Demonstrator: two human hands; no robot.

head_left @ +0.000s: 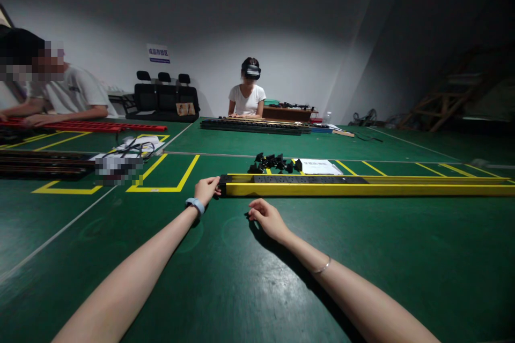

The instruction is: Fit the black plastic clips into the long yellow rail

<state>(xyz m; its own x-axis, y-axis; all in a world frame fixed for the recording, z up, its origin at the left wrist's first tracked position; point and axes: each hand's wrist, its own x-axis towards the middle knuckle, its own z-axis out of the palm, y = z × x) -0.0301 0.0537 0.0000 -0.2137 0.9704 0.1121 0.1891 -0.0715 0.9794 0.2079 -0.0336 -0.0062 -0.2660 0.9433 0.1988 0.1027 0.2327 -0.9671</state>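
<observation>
A long yellow rail (362, 188) with a black socket strip in it lies across the green table (225, 278). My left hand (206, 189), a light blue band on its wrist, grips the rail's black left end with curled fingers. My right hand (265, 217) rests on the table just in front of the rail, fingers curled together, and what they pinch is too small to make out. A heap of small black parts (274, 163) lies just behind the rail, next to a white sheet of paper (319, 167).
Yellow floor-style markings (163, 188) box off areas on the table. A person in white sits opposite behind a long black rail (253, 126). Another person at the far left leans over red rails (84, 126). Black rails (40, 165) and cables (134, 149) lie left.
</observation>
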